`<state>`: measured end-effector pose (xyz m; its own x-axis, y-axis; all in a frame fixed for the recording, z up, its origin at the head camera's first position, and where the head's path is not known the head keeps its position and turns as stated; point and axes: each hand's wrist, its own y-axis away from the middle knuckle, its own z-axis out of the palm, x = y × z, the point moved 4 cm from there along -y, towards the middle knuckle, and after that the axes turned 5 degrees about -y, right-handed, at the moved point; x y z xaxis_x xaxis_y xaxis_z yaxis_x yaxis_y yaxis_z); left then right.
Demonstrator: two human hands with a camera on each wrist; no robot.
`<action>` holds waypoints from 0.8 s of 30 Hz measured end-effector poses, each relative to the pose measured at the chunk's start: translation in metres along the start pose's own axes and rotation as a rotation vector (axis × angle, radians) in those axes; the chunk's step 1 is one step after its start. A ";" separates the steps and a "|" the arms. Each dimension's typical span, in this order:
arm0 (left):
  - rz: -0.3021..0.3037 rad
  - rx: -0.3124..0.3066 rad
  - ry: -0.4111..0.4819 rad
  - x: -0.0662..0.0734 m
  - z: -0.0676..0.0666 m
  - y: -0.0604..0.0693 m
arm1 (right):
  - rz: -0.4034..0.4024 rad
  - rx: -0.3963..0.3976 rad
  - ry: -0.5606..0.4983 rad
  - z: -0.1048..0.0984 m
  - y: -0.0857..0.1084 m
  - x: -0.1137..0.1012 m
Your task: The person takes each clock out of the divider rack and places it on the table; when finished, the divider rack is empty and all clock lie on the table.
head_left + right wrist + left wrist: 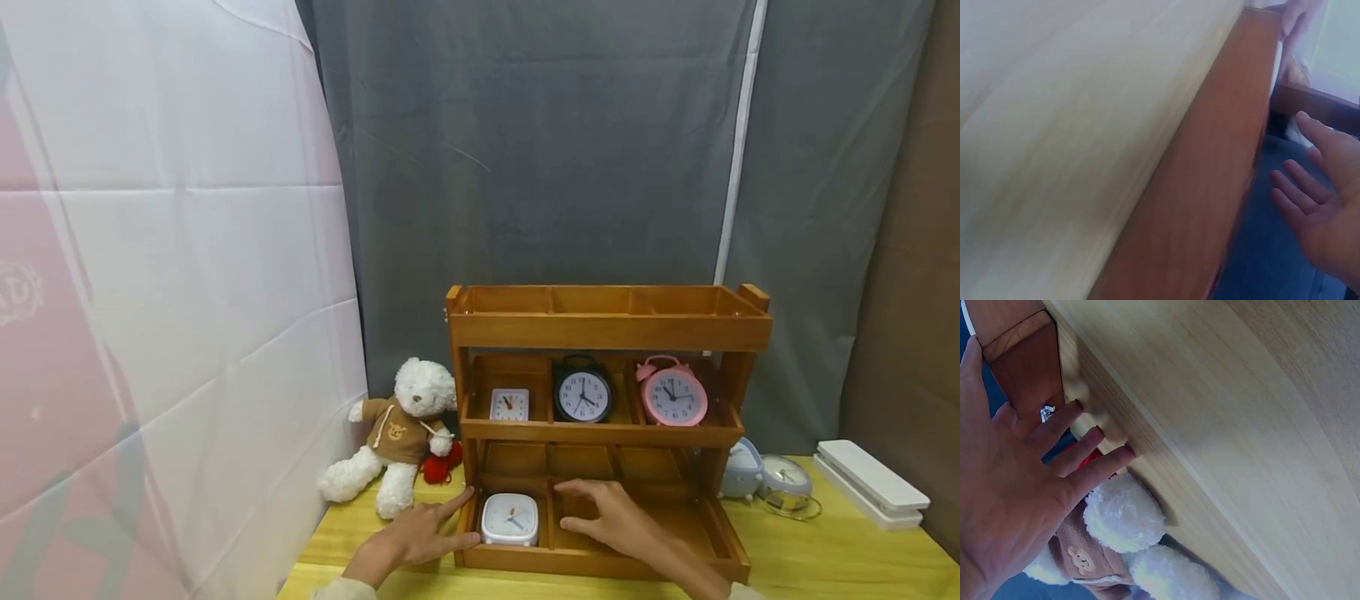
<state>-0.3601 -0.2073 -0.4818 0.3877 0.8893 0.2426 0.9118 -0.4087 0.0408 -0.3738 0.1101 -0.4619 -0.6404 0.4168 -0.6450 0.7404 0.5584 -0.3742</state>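
A white rounded-square alarm clock [510,518] stands in the bottom-left compartment of a brown wooden shelf [611,333]. Spread fingers of my left hand [420,533] reach the shelf's lower left side; the left wrist view shows them fairly straight, holding nothing. My right hand [618,525] is over the bottom middle compartment, right of the white clock, its fingers loosely bent around nothing. In the middle tier sit a small white square clock [509,405], a black round clock [582,395] and a pink twin-bell clock [673,395], one per compartment.
A white teddy bear [397,437] in a brown hoodie sits left of the shelf, beside something red [441,463]. Right of the shelf are a light blue clock [742,469], another round clock [785,475] and a white boxy object [872,483]. A grey curtain [540,150] hangs behind.
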 end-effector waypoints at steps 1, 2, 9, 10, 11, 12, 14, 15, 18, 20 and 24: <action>0.000 0.000 0.000 0.000 0.001 0.000 | -0.002 -0.002 0.010 0.003 -0.002 0.000; 0.001 0.000 0.002 0.000 0.002 -0.001 | -0.004 -0.004 0.016 0.006 -0.004 0.000; 0.011 0.003 0.009 -0.006 0.005 -0.004 | -0.038 -0.014 0.001 0.028 -0.022 -0.006; 0.008 0.002 0.013 -0.006 0.005 -0.003 | -0.038 -0.019 -0.007 0.032 -0.025 -0.007; 0.006 -0.001 0.012 -0.006 0.004 -0.003 | -0.033 -0.030 -0.016 0.036 -0.027 -0.008; 0.001 -0.005 0.012 -0.006 0.004 -0.002 | -0.028 -0.038 -0.020 0.039 -0.030 -0.009; -0.020 -0.016 0.027 -0.004 0.002 -0.001 | -0.021 -0.061 -0.016 0.046 -0.033 -0.011; -0.024 -0.023 0.027 -0.004 0.002 -0.001 | -0.022 -0.071 -0.007 0.049 -0.034 -0.011; -0.030 -0.031 0.019 -0.002 0.002 -0.001 | -0.019 -0.089 0.039 0.055 -0.036 -0.012; -0.029 -0.031 0.015 0.000 0.001 -0.002 | -0.029 -0.094 0.068 0.057 -0.038 -0.012; -0.029 -0.024 0.002 -0.001 0.002 -0.001 | -0.064 -0.121 0.117 0.061 -0.042 -0.014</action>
<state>-0.3614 -0.2072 -0.4841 0.3610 0.9004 0.2427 0.9191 -0.3877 0.0710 -0.3832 0.0371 -0.4776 -0.7101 0.4544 -0.5379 0.6719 0.6658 -0.3246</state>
